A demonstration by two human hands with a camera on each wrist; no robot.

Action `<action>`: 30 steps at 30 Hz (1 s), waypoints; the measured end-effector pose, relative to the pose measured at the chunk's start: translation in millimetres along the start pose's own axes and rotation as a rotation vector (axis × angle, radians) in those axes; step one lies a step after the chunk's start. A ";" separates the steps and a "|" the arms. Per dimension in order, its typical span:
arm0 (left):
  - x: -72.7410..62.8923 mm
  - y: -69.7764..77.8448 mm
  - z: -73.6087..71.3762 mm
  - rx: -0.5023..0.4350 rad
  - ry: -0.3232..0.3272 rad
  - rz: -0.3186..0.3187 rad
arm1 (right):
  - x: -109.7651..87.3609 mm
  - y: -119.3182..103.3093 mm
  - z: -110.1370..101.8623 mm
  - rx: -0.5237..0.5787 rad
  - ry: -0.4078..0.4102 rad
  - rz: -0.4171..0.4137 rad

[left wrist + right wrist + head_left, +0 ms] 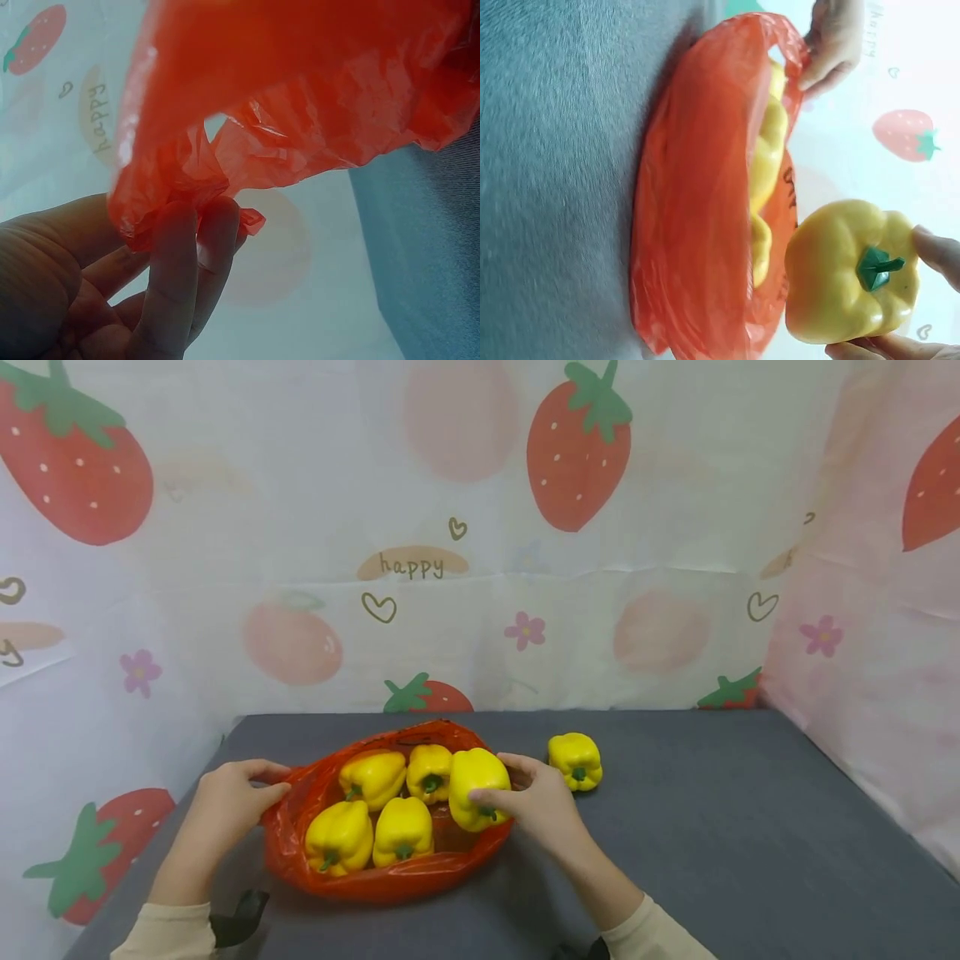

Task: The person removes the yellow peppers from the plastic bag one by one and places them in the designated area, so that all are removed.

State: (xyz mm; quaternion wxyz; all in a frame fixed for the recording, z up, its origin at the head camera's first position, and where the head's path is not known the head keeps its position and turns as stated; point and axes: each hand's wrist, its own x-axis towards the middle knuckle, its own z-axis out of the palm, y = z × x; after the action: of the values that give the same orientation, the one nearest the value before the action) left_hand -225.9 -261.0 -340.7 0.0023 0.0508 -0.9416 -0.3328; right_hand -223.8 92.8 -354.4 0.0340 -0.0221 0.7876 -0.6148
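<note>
An orange-red plastic bag [390,887] lies wide open on the table, with several yellow bell peppers [339,839] inside. My left hand [232,802] pinches the bag's left edge between thumb and fingers; the left wrist view shows the bunched plastic [180,172] in its fingertips. At the bag's right side, my right hand [542,797] holds a yellow bell pepper [478,787] by its side over the opening. In the right wrist view that bell pepper [847,274], its green stem facing the camera, is held between thumb and fingers beside the bag [697,187].
One more yellow bell pepper [575,762] sits on the dark grey table [720,827], just beyond the right hand. A pale curtain [487,527] printed with strawberries hangs behind the table and along both sides. Dark straps [240,918] show near the left sleeve.
</note>
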 end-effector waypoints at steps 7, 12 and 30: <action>1.3 -1.4 0.3 -0.003 0.001 0.003 | -1.2 -3.0 -13.6 0.007 0.028 -0.010; 2.4 -2.0 0.3 0.000 -0.001 0.000 | -1.4 -1.0 -25.6 -0.002 0.048 -0.002; 1.2 -1.4 -0.9 0.009 -0.010 -0.002 | 0.4 9.4 -70.3 -0.051 0.063 0.012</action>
State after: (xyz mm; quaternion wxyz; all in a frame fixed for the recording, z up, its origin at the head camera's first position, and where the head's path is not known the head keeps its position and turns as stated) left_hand -226.9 -262.8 -340.9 -0.0031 0.0503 -0.9431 -0.3286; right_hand -229.8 163.0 -346.6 0.0124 0.0012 0.8038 -0.5948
